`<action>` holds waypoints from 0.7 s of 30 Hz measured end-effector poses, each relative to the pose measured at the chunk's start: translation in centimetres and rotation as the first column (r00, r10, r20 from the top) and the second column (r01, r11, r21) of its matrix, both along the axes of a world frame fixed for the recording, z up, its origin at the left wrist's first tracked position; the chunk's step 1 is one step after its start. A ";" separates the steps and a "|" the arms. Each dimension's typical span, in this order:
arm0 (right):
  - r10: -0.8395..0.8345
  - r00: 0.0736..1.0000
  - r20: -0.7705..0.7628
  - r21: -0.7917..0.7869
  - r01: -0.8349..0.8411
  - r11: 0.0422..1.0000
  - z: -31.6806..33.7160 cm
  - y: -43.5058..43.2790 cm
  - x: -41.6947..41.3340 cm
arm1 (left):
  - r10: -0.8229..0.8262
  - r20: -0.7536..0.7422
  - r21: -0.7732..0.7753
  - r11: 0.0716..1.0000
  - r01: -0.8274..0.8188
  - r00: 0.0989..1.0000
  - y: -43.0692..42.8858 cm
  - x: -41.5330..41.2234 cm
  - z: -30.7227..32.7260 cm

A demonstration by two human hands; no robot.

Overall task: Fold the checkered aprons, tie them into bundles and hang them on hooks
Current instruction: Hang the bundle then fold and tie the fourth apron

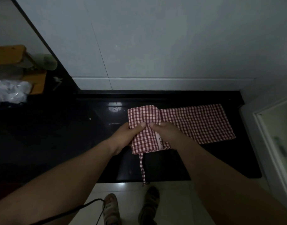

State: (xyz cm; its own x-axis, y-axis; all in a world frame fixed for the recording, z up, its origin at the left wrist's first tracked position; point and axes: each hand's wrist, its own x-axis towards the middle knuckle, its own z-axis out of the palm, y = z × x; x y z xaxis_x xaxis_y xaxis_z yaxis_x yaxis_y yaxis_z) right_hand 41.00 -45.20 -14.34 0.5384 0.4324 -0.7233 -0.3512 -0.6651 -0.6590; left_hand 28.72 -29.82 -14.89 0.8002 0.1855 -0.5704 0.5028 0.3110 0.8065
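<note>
Just past both grips, on the desk [58, 135], the apron [143, 113] sits half rolled; left grip [128, 132] and right grip [163, 130] pinch the roll side by side, probably to stop it springing open. Right of them the rest lies flat; strap [142, 166] dangles below.

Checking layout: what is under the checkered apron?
A black counter shows around the apron; its strap hangs past the front edge. Anything directly beneath the cloth is covered.

Glossy black counter [58, 135] below a grey wall [155, 38], wooden shelf [8, 54] and crumpled plastic [9, 93] far left
</note>
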 end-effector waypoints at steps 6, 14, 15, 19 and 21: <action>0.031 1.000 -0.004 -0.009 -0.031 0.999 0.1 1.1 -0.5 | -0.014 0.053 0.053 0.999 0.011 0.999 0.4 -0.3 -0.6; -0.375 0.885 -0.276 0.037 0.399 0.916 -1.5 -1.0 1.0 | 0.056 -0.113 0.025 0.998 -0.053 0.992 0.2 0.1 0.0; -0.395 0.865 -0.310 0.061 0.433 0.899 -1.5 -1.3 0.9 | 0.042 -0.115 0.014 0.999 -0.041 0.993 0.2 0.3 0.1; -0.461 0.807 -0.368 0.092 0.525 0.846 -1.9 -2.4 1.2 | -0.047 -0.149 0.140 0.988 0.068 0.988 0.0 1.2 0.4; -0.448 0.812 -0.375 0.117 0.520 0.846 -1.9 -2.4 1.3 | -0.054 -0.176 0.236 0.967 0.095 0.983 -0.6 1.9 -0.1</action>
